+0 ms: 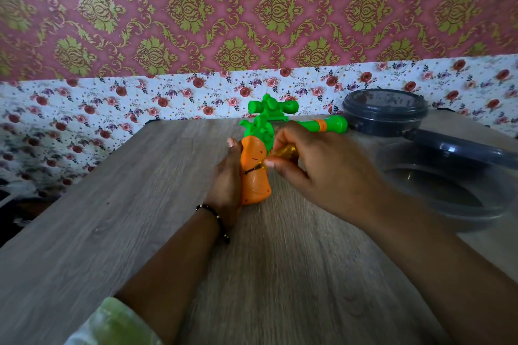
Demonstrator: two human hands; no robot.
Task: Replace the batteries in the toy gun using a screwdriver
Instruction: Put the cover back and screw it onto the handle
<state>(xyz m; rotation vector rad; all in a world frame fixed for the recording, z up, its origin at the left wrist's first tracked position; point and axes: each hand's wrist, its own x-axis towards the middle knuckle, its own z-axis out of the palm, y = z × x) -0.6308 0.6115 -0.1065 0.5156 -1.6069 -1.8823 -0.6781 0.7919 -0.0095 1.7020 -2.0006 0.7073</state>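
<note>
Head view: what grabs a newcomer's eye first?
The bright green and orange toy gun at the middle of the wooden table, its orange grip steadied by the left hand. The right hand holds a yellow-handled screwdriver with its tip on the grip. At the right edge sits a clear container with a dark lid behind it.

A grey wood-grain table [140,218] carries the green and orange toy gun [256,165] lying at its middle. At the far right sit a clear container [448,190] and its dark lid [385,110].
</note>
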